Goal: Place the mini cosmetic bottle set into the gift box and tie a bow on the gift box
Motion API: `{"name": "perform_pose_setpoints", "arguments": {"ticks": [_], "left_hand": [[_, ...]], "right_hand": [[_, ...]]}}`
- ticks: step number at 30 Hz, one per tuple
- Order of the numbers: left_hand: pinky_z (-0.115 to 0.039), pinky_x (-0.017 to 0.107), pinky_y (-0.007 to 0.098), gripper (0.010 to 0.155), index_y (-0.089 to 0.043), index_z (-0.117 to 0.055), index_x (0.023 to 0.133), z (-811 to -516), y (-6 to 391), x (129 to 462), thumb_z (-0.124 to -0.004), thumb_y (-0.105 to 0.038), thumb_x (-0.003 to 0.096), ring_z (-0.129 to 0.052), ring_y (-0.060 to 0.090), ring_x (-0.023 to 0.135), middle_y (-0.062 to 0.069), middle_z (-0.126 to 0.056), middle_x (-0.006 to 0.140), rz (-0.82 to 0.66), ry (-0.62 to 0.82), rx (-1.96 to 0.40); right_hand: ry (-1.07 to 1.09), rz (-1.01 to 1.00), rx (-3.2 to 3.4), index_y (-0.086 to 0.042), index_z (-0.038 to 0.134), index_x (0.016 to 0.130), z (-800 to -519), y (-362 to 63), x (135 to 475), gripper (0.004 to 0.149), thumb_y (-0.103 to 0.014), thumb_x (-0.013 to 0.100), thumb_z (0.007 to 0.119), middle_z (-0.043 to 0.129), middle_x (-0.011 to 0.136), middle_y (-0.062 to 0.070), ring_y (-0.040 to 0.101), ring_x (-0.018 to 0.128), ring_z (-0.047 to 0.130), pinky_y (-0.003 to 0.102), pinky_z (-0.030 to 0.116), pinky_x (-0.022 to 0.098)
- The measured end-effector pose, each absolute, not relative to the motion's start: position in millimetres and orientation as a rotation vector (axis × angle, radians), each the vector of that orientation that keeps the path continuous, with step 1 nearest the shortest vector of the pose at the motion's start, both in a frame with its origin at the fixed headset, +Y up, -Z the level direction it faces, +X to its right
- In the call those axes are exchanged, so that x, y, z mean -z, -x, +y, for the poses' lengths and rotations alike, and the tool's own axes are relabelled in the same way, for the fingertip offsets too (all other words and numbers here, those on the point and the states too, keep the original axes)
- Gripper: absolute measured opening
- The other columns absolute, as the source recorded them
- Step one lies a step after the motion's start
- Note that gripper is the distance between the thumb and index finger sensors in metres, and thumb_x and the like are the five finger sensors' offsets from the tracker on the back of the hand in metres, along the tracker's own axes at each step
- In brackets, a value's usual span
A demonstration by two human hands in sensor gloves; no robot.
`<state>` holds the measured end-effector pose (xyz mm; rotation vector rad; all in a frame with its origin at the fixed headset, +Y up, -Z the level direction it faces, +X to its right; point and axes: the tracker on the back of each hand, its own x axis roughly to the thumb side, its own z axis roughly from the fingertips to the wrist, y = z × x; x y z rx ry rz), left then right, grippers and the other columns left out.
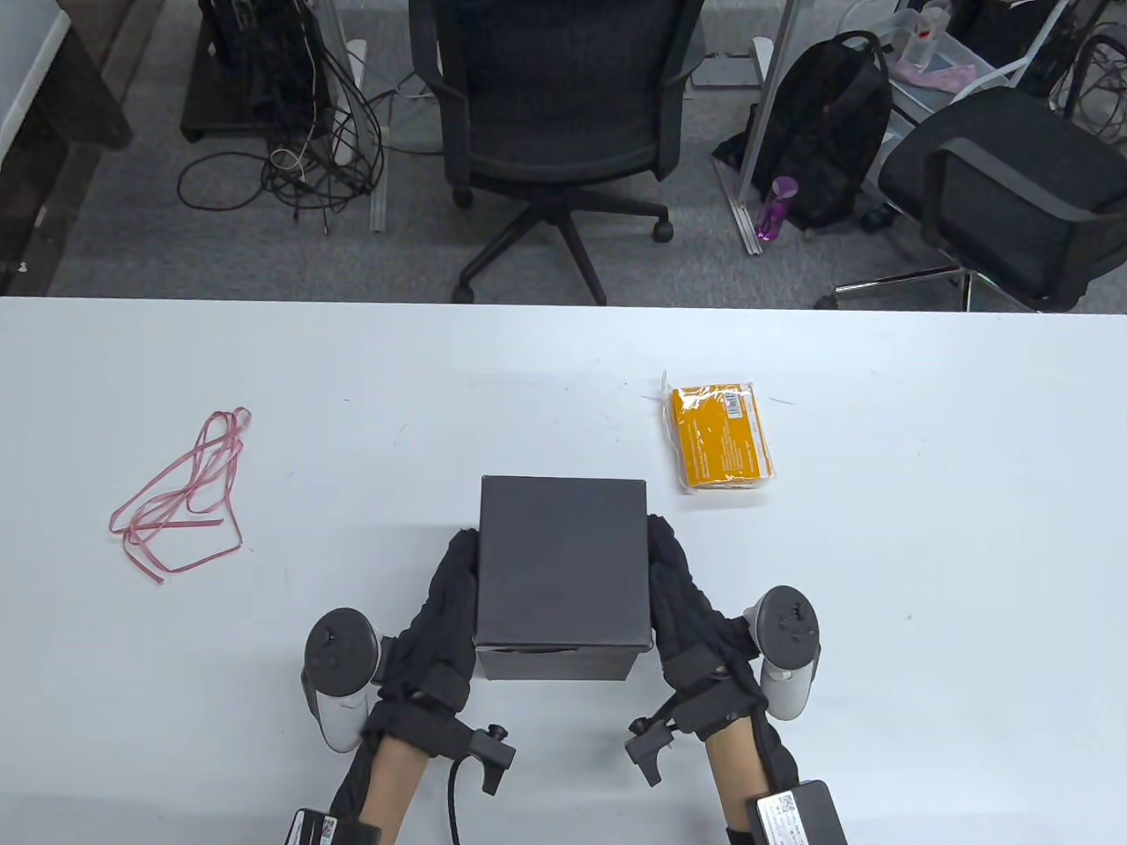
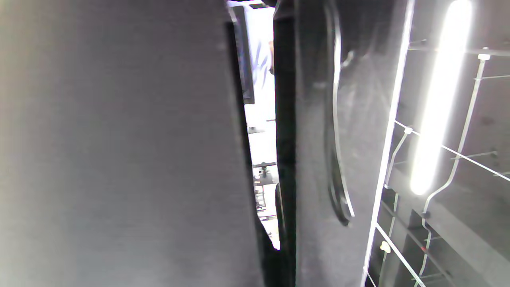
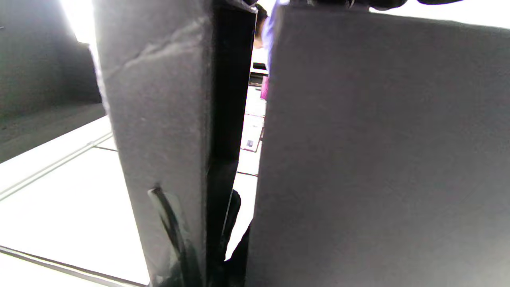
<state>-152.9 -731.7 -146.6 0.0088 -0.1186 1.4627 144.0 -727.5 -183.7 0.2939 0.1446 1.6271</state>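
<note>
Your left hand (image 1: 440, 607) and right hand (image 1: 687, 607) clasp the gift box lid (image 1: 563, 563) from both sides, fingers flat, evidently to lift it; the orange bottle set (image 1: 719, 435) waits far right on the bench (image 1: 924, 528).

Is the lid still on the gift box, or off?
On. The black lid covers the gift box, with the left hand and right hand at its sides.

Left hand (image 1: 445, 598) and right hand (image 1: 682, 598) level, palms facing inward, fingers straight, forearms parallel.
</note>
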Motion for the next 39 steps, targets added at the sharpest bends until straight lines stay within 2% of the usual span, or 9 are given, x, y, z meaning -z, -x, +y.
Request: {"name": "perform_pose_setpoints", "arguments": {"ticks": [4, 9, 13, 21, 25, 32, 35, 39], "left_hand": [[-0.054, 0.067, 0.079, 0.062, -0.022, -0.034, 0.120, -716, 152, 144, -0.039, -0.048, 0.0639, -0.046, 0.067, 0.103, 0.033, -0.041, 0.118, -0.188, -0.076, -1.413], [-0.052, 0.067, 0.080, 0.063, -0.023, -0.033, 0.120, -705, 154, 141, -0.039, -0.049, 0.0635, -0.043, 0.065, 0.106, 0.031, -0.040, 0.119, -0.238, -0.128, -1.436], [-0.051, 0.067, 0.081, 0.063, -0.024, -0.033, 0.121, -703, 154, 141, -0.039, -0.049, 0.0634, -0.042, 0.065, 0.107, 0.030, -0.039, 0.119, -0.260, -0.135, -1.435], [-0.050, 0.068, 0.081, 0.063, -0.026, -0.030, 0.121, -701, 152, 139, -0.038, -0.050, 0.0631, -0.041, 0.064, 0.108, 0.029, -0.039, 0.120, -0.300, -0.147, -1.440], [-0.050, 0.068, 0.081, 0.063, -0.027, -0.031, 0.121, -701, 152, 139, -0.038, -0.050, 0.0631, -0.041, 0.063, 0.109, 0.028, -0.040, 0.120, -0.308, -0.144, -1.446], [-0.052, 0.068, 0.080, 0.062, -0.027, -0.034, 0.121, -703, 153, 140, -0.039, -0.051, 0.0630, -0.047, 0.061, 0.109, 0.027, -0.043, 0.120, -0.302, -0.130, -1.460], [-0.056, 0.069, 0.077, 0.063, -0.024, -0.038, 0.120, -702, 155, 140, -0.041, -0.050, 0.0630, -0.054, 0.058, 0.106, 0.025, -0.048, 0.119, -0.290, -0.155, -1.443], [-0.055, 0.069, 0.076, 0.062, -0.024, -0.041, 0.119, -703, 153, 140, -0.041, -0.050, 0.0630, -0.055, 0.058, 0.106, 0.025, -0.049, 0.118, -0.299, -0.157, -1.410]], "right_hand": [[-0.329, 0.033, -1.688, 0.005, 0.022, 0.115, -710, -144, 178, 0.066, -0.033, 0.064, 0.039, 0.025, 0.109, 0.048, 0.073, 0.088, 0.031, 0.081, 0.040, 0.058], [-0.358, -0.066, -1.781, 0.014, 0.031, 0.112, -696, -145, 173, 0.069, -0.034, 0.064, 0.042, 0.044, 0.105, 0.046, 0.066, 0.081, 0.053, 0.071, 0.055, 0.057], [-0.331, -0.056, -1.747, 0.015, 0.038, 0.111, -692, -149, 173, 0.069, -0.035, 0.064, 0.047, 0.058, 0.099, 0.042, 0.059, 0.074, 0.066, 0.063, 0.064, 0.052], [-0.343, 0.043, -1.563, 0.013, 0.050, 0.109, -692, -152, 175, 0.065, -0.035, 0.065, 0.052, 0.080, 0.086, 0.028, 0.041, 0.060, 0.087, 0.048, 0.079, 0.043], [-0.358, 0.169, -1.364, 0.013, 0.047, 0.110, -698, -151, 178, 0.064, -0.033, 0.065, 0.054, 0.077, 0.091, 0.029, 0.043, 0.067, 0.088, 0.050, 0.081, 0.049], [-0.471, 0.368, -0.942, 0.012, 0.030, 0.113, -710, -139, 182, 0.065, -0.027, 0.066, 0.052, 0.062, 0.103, 0.031, 0.046, 0.082, 0.079, 0.056, 0.077, 0.057], [-0.494, 0.336, -0.899, 0.012, 0.034, 0.111, -708, -139, 183, 0.062, -0.022, 0.064, 0.056, 0.071, 0.094, 0.018, 0.032, 0.072, 0.084, 0.051, 0.078, 0.056], [-0.541, 0.315, -0.783, 0.010, 0.038, 0.109, -703, -136, 180, 0.059, -0.018, 0.061, 0.057, 0.072, 0.090, 0.015, 0.028, 0.066, 0.084, 0.046, 0.080, 0.053]]}}
